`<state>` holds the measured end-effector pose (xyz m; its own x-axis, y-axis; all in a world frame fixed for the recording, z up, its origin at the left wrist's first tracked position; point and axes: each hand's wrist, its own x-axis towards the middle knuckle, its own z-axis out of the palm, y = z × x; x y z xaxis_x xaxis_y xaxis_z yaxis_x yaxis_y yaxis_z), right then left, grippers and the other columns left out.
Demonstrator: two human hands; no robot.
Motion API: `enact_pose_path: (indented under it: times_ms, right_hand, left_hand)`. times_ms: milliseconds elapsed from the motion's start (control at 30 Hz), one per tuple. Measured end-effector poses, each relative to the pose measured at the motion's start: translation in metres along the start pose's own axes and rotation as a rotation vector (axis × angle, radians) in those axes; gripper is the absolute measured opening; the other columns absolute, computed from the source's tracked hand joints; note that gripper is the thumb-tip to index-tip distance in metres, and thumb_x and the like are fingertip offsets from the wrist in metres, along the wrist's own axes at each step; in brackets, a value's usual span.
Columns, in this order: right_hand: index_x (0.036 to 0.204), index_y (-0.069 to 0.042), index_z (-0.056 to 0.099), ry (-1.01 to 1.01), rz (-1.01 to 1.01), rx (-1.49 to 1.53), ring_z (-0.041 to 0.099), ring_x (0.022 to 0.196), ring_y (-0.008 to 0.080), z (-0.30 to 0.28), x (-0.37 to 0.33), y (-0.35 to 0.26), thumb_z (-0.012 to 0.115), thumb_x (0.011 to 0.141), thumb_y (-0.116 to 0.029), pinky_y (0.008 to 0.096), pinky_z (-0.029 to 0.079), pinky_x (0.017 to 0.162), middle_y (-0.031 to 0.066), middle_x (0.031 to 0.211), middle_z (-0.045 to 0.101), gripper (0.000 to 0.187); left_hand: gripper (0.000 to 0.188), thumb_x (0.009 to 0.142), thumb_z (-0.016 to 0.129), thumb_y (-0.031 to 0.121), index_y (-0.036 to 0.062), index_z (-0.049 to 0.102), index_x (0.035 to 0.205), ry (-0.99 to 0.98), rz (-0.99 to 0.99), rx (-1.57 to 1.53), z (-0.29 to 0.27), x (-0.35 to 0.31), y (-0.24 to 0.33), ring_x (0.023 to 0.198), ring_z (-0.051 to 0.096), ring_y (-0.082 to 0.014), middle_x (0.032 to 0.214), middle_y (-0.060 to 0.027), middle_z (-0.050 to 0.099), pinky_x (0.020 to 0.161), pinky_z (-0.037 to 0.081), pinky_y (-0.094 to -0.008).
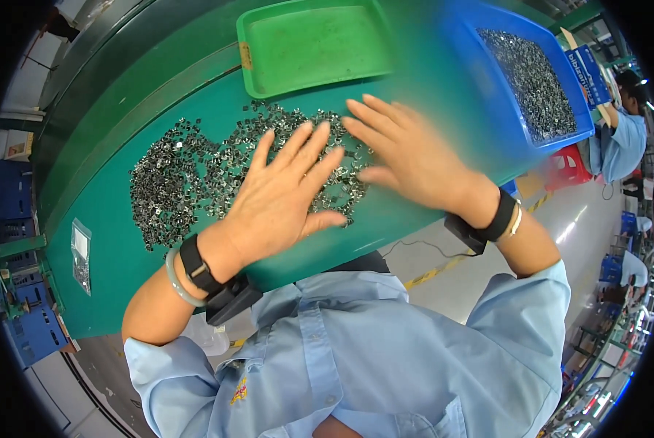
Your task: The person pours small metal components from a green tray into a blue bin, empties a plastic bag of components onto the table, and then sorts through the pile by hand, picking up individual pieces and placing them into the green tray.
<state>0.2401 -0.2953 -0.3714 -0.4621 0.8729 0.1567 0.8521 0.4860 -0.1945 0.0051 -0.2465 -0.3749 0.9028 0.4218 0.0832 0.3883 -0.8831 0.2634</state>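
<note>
Many small dark, shiny metal pieces (pixel 163 186) lie spread over the green tabletop, heaped more thickly at the left and thinner toward the middle. Over the middle of the spread is my left hand (pixel 279 186), palm down with its fingers apart. Beside it my right hand (pixel 414 153) reaches over the right edge of the pieces, its fingers stretched out and slightly blurred. Neither hand grips anything that I can see. Whatever lies under the palms is hidden.
An empty green tray (pixel 312 44) sits at the far side of the table (pixel 115 285). To the right, a blue bin (pixel 462 44) holds a mass of similar small pieces. A clear bag (pixel 81 255) lies near the left edge. Another person (pixel 622 139) sits at far right.
</note>
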Motion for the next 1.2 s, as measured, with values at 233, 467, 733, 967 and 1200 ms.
enact_pose_path:
  times_ms: [233, 467, 733, 967, 1200]
  right_hand:
    - [0.131, -0.002, 0.045, 0.070, 0.115, 0.183, 0.038, 0.130, 0.0324, -0.009, -0.017, 0.022, 0.060, 0.086, -0.019, 0.0429, 0.032, 0.106, 0.0150, 0.140, 0.041, 0.051]
    - [0.128, -0.003, 0.049, 0.098, 0.144, 0.114, 0.039, 0.129, 0.0317, -0.005, -0.053, 0.013, 0.061, 0.084, -0.013, 0.0446, 0.033, 0.105, 0.0134, 0.139, 0.043, 0.047]
    - [0.124, -0.005, 0.053, 0.018, 0.079, 0.027, 0.040, 0.128, 0.0305, -0.007, -0.043, 0.003, 0.065, 0.080, -0.015, 0.0477, 0.033, 0.103, 0.0118, 0.136, 0.046, 0.047]
    - [0.122, -0.005, 0.053, 0.006, 0.141, -0.032, 0.043, 0.124, 0.0314, -0.010, -0.047, 0.010, 0.066, 0.078, -0.015, 0.0475, 0.035, 0.101, 0.0106, 0.133, 0.048, 0.047]
    - [0.121, -0.004, 0.054, 0.134, 0.149, -0.025, 0.046, 0.121, 0.0313, -0.002, -0.039, 0.014, 0.064, 0.079, -0.011, 0.0443, 0.039, 0.097, 0.0120, 0.131, 0.049, 0.043]
  left_hand:
    - [0.069, 0.079, 0.062, 0.048, 0.0085, 0.045, 0.133, -0.027, 0.102, -0.034, 0.010, 0.026, 0.003, 0.135, 0.029, -0.0327, 0.145, -0.0154, 0.033, 0.107, 0.022, -0.0573]
    - [0.074, 0.076, 0.063, 0.049, 0.0093, 0.043, 0.135, -0.127, 0.157, -0.045, 0.004, 0.014, 0.028, 0.137, 0.026, -0.0322, 0.147, -0.0141, 0.030, 0.108, 0.020, -0.0565]
    - [0.069, 0.078, 0.064, 0.047, 0.0092, 0.045, 0.133, -0.027, 0.079, 0.010, 0.008, 0.029, 0.013, 0.134, 0.031, -0.0320, 0.145, -0.0142, 0.034, 0.106, 0.024, -0.0570]
    - [0.066, 0.079, 0.064, 0.045, 0.0102, 0.046, 0.132, -0.052, 0.119, 0.012, 0.005, 0.033, 0.017, 0.133, 0.032, -0.0323, 0.144, -0.0148, 0.034, 0.105, 0.025, -0.0575]
    - [0.062, 0.079, 0.064, 0.045, 0.0126, 0.050, 0.130, -0.008, 0.112, -0.015, 0.007, 0.031, 0.019, 0.133, 0.032, -0.0324, 0.144, -0.0148, 0.034, 0.104, 0.025, -0.0584]
